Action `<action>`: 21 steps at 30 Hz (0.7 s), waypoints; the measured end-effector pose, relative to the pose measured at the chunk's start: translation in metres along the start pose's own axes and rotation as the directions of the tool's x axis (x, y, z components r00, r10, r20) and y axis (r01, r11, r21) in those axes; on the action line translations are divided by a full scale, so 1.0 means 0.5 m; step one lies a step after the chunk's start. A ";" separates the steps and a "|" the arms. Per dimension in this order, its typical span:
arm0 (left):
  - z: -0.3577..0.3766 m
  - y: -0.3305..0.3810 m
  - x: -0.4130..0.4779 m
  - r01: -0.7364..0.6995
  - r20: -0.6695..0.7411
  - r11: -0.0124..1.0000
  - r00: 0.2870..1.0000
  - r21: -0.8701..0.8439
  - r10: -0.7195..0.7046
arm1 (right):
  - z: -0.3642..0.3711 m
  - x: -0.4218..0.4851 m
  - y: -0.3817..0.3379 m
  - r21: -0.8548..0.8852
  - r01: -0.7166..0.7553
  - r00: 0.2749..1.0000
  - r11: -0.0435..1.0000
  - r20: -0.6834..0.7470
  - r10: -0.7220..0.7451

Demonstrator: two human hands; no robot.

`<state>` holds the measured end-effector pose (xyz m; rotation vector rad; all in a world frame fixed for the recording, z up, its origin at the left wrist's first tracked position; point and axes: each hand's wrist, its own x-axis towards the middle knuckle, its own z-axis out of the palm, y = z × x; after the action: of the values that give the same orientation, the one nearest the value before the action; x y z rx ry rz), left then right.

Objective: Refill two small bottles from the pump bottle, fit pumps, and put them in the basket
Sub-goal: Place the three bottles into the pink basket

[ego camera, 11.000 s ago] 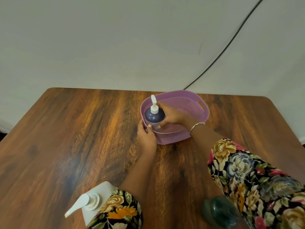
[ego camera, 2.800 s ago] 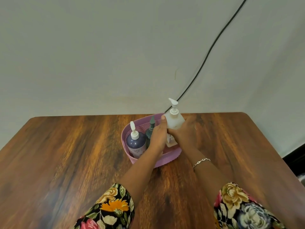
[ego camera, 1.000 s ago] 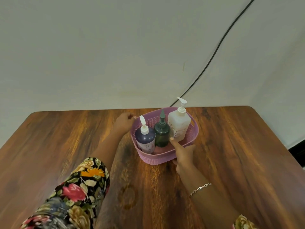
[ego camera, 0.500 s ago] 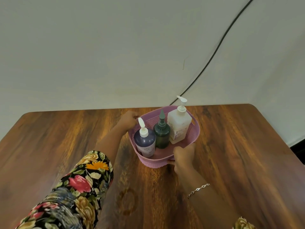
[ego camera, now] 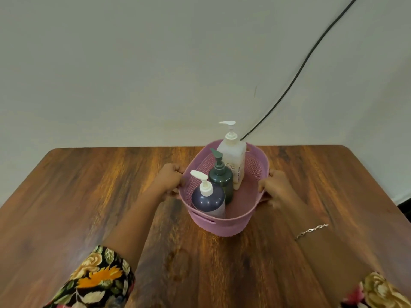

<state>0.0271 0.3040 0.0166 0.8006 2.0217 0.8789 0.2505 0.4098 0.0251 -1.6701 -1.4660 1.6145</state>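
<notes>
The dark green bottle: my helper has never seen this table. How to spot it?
On the wooden table stands a pink basket holding three pump bottles in a row. The dark green bottle is the middle one; unlike the purple bottle and white bottle, its pump is green, not white.

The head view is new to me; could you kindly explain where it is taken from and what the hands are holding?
There is no machine here: a person works with bare hands, and the one camera sits on their head, looking forward and down. The wearer's own left hand and right hand reach in from below, each gripping a side of the pink basket over the wooden table; whether it is lifted I cannot tell. Three bottles stand inside in a row: a purple bottle with a white pump nearest, a dark green bottle in the middle, the larger white pump bottle farthest. A black cable runs down the wall behind.
</notes>
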 end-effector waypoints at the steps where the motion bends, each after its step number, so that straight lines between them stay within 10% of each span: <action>1: -0.006 0.001 -0.006 -0.003 0.026 1.000 1.000 -0.019 0.003 | -0.009 -0.002 -0.010 -0.041 0.007 1.000 0.999 0.024 -0.006; 9: -0.043 0.031 -0.014 -0.084 0.091 0.996 0.993 0.029 0.081 | -0.035 -0.016 -0.070 -0.397 0.194 0.955 0.897 0.286 -0.080; 21: -0.090 -0.006 -0.043 -0.033 0.248 0.999 0.969 0.040 0.022 | -0.003 -0.019 -0.087 -0.479 0.355 0.824 0.803 0.567 -0.027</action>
<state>-0.0003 0.2721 0.0434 0.9168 1.8196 0.7133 0.2365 0.4187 0.0662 -1.2753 -2.5324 1.7040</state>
